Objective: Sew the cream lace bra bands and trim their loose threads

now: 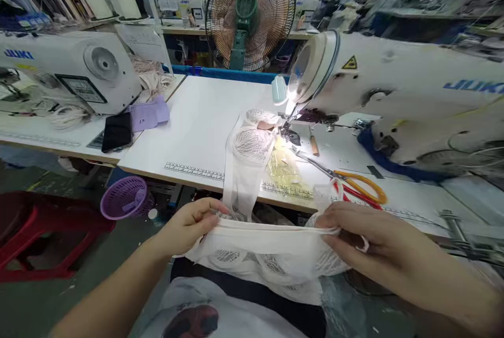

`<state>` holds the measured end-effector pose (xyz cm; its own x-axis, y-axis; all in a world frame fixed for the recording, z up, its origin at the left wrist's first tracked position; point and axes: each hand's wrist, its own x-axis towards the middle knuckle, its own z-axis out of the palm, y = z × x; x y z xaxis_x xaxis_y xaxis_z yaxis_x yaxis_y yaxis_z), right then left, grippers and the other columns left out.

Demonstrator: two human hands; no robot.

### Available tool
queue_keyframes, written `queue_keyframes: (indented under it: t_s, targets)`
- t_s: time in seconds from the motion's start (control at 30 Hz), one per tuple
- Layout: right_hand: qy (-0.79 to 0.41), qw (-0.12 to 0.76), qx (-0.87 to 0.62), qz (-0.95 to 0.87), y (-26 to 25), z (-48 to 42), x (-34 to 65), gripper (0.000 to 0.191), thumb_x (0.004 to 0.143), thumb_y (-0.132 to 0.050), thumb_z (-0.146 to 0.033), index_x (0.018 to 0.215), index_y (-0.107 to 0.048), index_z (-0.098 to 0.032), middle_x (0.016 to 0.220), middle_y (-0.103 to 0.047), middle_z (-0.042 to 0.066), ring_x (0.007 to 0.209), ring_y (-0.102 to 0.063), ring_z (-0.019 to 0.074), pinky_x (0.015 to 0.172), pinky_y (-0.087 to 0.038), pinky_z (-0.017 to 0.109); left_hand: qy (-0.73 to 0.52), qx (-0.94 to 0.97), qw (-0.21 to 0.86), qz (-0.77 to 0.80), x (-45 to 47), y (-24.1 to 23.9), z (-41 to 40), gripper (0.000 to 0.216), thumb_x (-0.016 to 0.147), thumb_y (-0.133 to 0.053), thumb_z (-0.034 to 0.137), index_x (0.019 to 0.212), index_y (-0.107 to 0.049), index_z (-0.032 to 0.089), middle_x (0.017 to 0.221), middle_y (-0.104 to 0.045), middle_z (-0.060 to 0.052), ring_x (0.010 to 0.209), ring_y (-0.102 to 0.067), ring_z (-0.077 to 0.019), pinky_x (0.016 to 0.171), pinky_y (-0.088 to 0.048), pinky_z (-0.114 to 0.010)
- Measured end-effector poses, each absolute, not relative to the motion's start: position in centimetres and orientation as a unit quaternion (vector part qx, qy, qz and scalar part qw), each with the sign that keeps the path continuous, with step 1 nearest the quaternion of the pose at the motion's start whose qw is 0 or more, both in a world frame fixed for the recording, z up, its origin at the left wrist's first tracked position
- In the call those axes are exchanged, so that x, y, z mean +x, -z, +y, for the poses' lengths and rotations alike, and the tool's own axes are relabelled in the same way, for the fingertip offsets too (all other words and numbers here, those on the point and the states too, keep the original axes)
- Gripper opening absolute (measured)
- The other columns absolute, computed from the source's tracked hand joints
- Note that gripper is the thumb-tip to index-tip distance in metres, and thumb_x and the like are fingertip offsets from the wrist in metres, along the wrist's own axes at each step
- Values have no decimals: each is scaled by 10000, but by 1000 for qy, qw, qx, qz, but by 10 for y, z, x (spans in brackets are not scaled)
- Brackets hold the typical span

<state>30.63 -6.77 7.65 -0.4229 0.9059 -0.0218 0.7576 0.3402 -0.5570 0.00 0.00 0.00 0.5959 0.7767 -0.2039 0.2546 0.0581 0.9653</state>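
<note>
A white lace bra (268, 259) is stretched by its band edge across my lap, just off the table's front edge. My left hand (192, 225) pinches one end of the band between thumb and fingers. The other end is gripped by my right hand (362, 235), palm turned inward. Another white lace bra cup (252, 144) lies on the sewing table, reaching up to the lit needle area of the sewing machine (401, 75). Its strip of fabric hangs over the edge towards my hands. Whether the two pieces are joined is hard to see.
Scissors with orange handles (364, 186) and a red-handled tool (360, 197) lie at the right. A phone (117, 131) and purple paper (148, 114) are at the left. A fan (246, 12) stands behind; a purple basket (118, 199) and red stool (47, 233) are below.
</note>
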Motion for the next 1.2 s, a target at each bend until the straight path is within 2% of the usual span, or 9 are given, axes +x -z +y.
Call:
queue_keyframes:
  t_s: [0.23, 0.37, 0.43, 0.53, 0.63, 0.7, 0.8, 0.97, 1.2]
  targets:
    - [-82, 176, -442, -876, -98, -64, 304, 206, 919, -400, -132, 984, -591, -174, 887, -613, 89, 779, -588, 177, 630, -470, 271, -183, 774, 578, 184, -9, -24, 5, 284, 911, -454, 328, 838, -657, 143, 681, -660, -59, 596, -606, -141, 581, -477, -238]
    - [-66, 135, -384, -911, -113, -64, 294, 263, 918, -373, -81, 1012, -603, -165, 967, -614, 99, 811, -581, 161, 668, -464, 251, -250, 866, 405, 155, 2, -64, 18, 203, 908, -437, 156, 866, -635, 161, 734, -664, -44, 681, -616, -126, 634, -485, -218]
    - [-62, 121, -355, -925, -117, -64, 287, 267, 937, -363, -100, 1012, -612, -163, 1023, -610, 99, 854, -580, 156, 717, -465, 247, -290, 903, 290, 128, 19, -81, 22, 205, 880, -480, 110, 1037, -600, 165, 915, -674, -72, 856, -625, -148, 753, -500, -243]
    - [-43, 88, -328, -940, -121, -64, 276, 262, 960, -364, -149, 995, -623, -173, 1035, -609, 68, 829, -580, 142, 706, -456, 247, -298, 937, 182, 28, 48, -104, 25, 448, 859, -492, 97, 1298, -417, 142, 1329, -500, -158, 1258, -433, -223, 1031, -387, -379]
    - [-58, 69, -295, -951, -123, -66, 270, 215, 953, -410, -167, 996, -620, -178, 1005, -612, 39, 826, -574, 138, 694, -442, 252, -198, 963, 175, -49, 69, -122, 28, 544, 809, -485, 77, 1335, -355, 130, 1397, -440, -151, 1371, -269, -252, 1108, -275, -457]
    - [-73, 95, -282, -952, -124, -69, 267, 198, 950, -422, -170, 955, -620, -173, 985, -616, 37, 839, -568, 138, 707, -434, 251, -117, 967, 217, -64, 78, -128, 30, 489, 772, -538, 103, 1252, -453, 144, 1237, -589, -128, 1276, -426, -273, 1083, -310, -463]
    - [-101, 159, -332, -924, -123, -73, 265, 146, 934, -457, -202, 897, -598, -192, 881, -623, 10, 728, -563, 122, 629, -425, 239, -36, 949, 311, -49, 85, -122, 34, 192, 790, -573, 154, 977, -614, 163, 889, -702, -56, 874, -653, -214, 1030, -364, -443]
    - [-176, 271, -409, -853, -96, -68, 273, 67, 874, -552, -209, 935, -577, -215, 794, -548, -4, 670, -533, 113, 567, -430, 215, -47, 890, 454, 24, 84, -98, 42, 122, 819, -567, 214, 840, -649, 126, 804, -694, -63, 725, -628, -151, 678, -487, -238]
    - [-327, 391, -452, -732, -50, -61, 277, 210, 854, -570, -299, 1027, -546, -183, 890, -613, 49, 795, -570, 156, 688, -476, 273, -104, 927, 337, 124, 73, -90, 41, 153, 848, -503, 203, 797, -634, 143, 665, -632, -4, 578, -538, -103, 548, -395, -206]
